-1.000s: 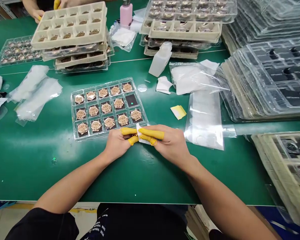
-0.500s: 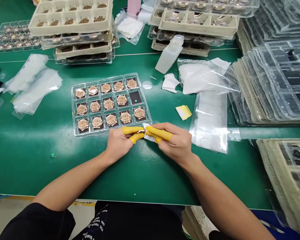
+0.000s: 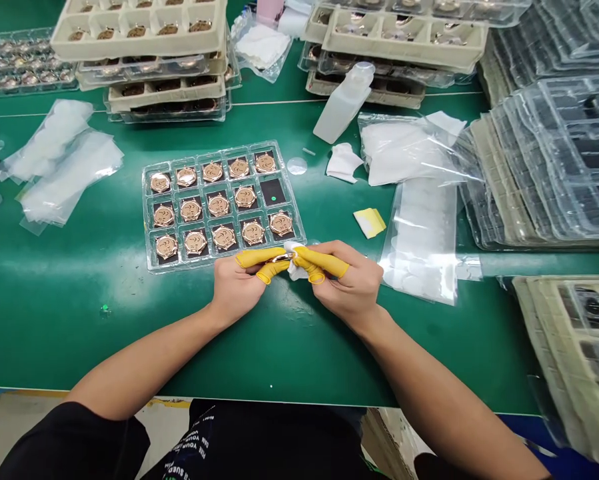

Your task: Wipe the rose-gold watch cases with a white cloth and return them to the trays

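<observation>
My left hand [image 3: 242,277], with yellow finger cots on thumb and forefinger, pinches a rose-gold watch case [image 3: 282,257] by its edge. My right hand [image 3: 346,277], in the same kind of cots, is closed on a folded white cloth [image 3: 296,271] and presses it against the case's right side. Most of the case is hidden by fingers and cloth. Just beyond my hands lies a clear plastic tray [image 3: 183,267] of similar watch cases, backs up; one pocket [image 3: 273,192] at its right holds only a black pad with a green dot.
Stacked trays of watch parts [image 3: 139,50] stand at the back left, more trays [image 3: 404,53] at the back right. A white bottle [image 3: 343,103] leans beside white cloths [image 3: 399,150]. Plastic sleeves [image 3: 422,240], a yellow-white pad [image 3: 370,223] and tray piles [image 3: 529,173] lie to the right.
The watch case has tilted slightly between my fingers, and the cloth has bunched and shifted a little against it. Both hands stay in nearly the same place; the view has moved slightly.
</observation>
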`<state>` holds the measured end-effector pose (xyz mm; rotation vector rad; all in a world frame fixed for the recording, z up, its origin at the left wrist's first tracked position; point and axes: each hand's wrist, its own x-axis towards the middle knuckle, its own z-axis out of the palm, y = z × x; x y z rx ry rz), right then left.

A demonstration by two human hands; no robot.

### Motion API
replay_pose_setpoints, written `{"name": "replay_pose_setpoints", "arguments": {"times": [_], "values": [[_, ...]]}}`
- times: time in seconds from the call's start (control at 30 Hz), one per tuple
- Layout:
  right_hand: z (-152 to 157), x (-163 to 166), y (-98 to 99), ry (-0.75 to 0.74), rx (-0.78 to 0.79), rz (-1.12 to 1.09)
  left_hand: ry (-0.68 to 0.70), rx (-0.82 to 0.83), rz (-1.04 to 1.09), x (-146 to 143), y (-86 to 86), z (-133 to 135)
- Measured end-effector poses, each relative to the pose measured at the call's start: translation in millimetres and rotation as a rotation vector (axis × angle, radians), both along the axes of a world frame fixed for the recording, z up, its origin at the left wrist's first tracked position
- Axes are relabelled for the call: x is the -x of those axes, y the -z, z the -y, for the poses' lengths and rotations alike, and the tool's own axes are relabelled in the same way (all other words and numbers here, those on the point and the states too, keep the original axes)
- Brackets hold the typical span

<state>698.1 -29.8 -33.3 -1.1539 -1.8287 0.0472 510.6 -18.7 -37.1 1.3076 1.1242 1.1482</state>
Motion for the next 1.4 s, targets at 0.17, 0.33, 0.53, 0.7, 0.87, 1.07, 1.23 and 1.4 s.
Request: {"name": "replay_pose_setpoints", "arguments": {"times": [0.17, 0.33, 0.53, 0.7, 0.87, 1.07, 1.23, 1.4], "values": [[-3, -6, -0.9, 0.063, 0.121, -0.048, -0.007, 0.133, 0.166, -3, 0.4, -7], [1, 8, -2.6, -0.052, 0.268, -0.377, 0.107, 0.105, 0.203, -2, 6.4, -10], [3, 10, 4.7, -0.089, 0.179, -0.246, 0.096, -0.226, -0.243, 3, 3.1, -5], [0, -7, 2.5, 0.106, 0.124, 0.195, 0.057, -0.345, -0.286, 1, 1.9, -2], [-3, -11, -1.1, 0.007, 0.19, -0.143, 0.068, -0.066, -0.011, 0, 5.9, -8], [5, 7, -1.3, -0.093, 0.181, -0.23, 0.095, -0.292, -0.156, 4, 5.7, -8], [10, 7, -3.2, -0.081, 0.105, -0.03, 0.093, -0.39, -0.298, 4, 3.5, -3], [5, 1, -0.8, -0.068, 0.08, -0.089, 0.048, -0.367, -0.278, 1, 5.9, -3]]}}
